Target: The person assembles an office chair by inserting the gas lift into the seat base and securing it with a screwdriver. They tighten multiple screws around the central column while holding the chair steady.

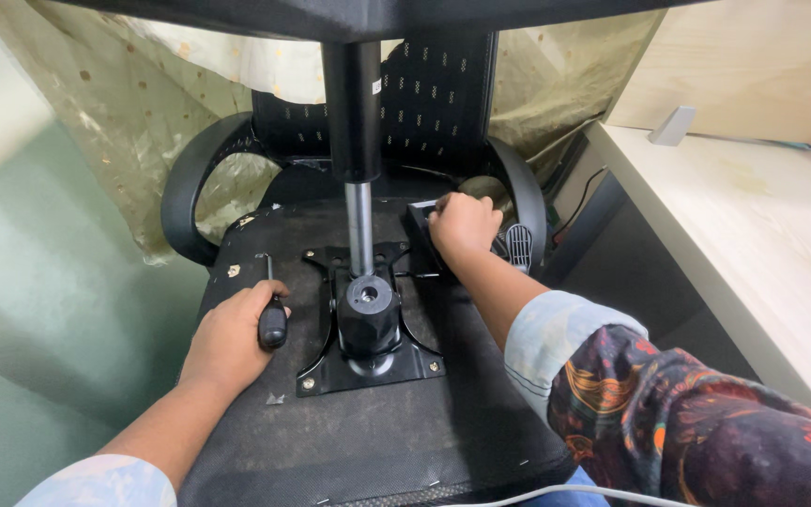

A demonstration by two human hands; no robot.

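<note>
Head view shows an office chair upturned, its seat underside (265,413) facing me. I read this as mid-work on the tilt mechanism plate (368,361). My left hand (232,338) is clamped on a screwdriver (272,314) lying left of the plate; my right hand (464,225) is curled on a black lever part (421,235). Next needs tip-to-screw alignment. The gas column (359,188) crowds the centre, armrests (185,188) flank, and the worktop (762,235) hems the right.
</note>
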